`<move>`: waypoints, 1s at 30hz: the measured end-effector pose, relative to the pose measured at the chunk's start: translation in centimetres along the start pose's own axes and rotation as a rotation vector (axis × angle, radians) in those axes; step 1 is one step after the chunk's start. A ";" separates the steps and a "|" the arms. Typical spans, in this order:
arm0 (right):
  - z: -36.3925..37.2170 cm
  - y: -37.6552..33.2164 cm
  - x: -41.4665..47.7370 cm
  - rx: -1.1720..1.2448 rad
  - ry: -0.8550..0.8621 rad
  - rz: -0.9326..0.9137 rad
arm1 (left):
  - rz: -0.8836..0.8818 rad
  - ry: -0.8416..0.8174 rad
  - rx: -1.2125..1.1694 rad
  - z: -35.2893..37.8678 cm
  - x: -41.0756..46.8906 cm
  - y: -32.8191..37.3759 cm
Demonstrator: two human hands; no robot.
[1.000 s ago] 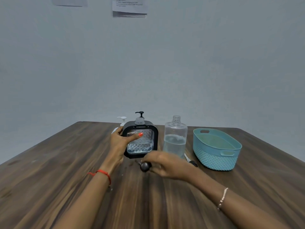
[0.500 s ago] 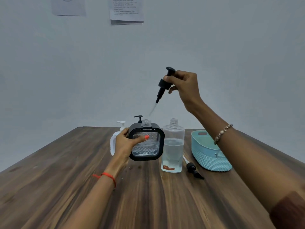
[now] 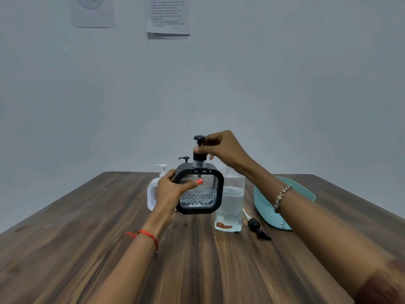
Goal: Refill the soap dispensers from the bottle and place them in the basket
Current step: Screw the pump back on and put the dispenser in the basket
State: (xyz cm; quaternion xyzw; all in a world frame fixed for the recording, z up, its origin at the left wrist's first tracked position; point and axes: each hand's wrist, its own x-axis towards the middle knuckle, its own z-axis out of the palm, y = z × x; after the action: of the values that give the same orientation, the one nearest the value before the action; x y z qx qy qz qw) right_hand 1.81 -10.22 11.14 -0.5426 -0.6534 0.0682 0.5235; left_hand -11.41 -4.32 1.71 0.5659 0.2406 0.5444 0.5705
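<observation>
A square black-framed soap dispenser (image 3: 203, 198) with a clear patterned body is held by my left hand (image 3: 173, 189), thumb across its front. My right hand (image 3: 221, 148) pinches the black pump head (image 3: 199, 153), which sits in the dispenser's neck. A clear refill bottle (image 3: 230, 207), uncapped and partly full, stands just right of it. The teal basket (image 3: 269, 211) lies further right, partly hidden by my right forearm. A white dispenser (image 3: 154, 191) stands behind my left hand, and another black pump top (image 3: 184, 159) pokes up behind the black dispenser.
A loose black pump with its tube (image 3: 255, 226) lies on the wooden table (image 3: 197, 270) between the bottle and the basket. Papers (image 3: 167, 16) hang on the wall behind.
My right hand picked the pump off the table, lifted it high, then brought it down so the tube went into the black dispenser's neck. My left hand kept holding the dispenser.
</observation>
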 end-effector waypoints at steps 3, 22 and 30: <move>0.6 0.4 -1.0 0.022 0.021 0.038 | 0.001 0.004 -0.007 0.2 0.1 0.0; -0.9 2.1 -1.4 0.197 -0.074 0.186 | 0.000 -0.012 -0.070 0.9 0.1 0.0; -1.2 1.9 -1.5 0.150 0.145 0.138 | -0.004 -0.033 -0.106 1.3 -0.2 0.1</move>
State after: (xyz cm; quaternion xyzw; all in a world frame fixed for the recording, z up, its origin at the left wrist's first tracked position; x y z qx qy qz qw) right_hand 3.70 -11.20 9.52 -0.5492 -0.5680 0.1136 0.6024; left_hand -10.34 -5.04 2.07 0.5433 0.2030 0.5458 0.6047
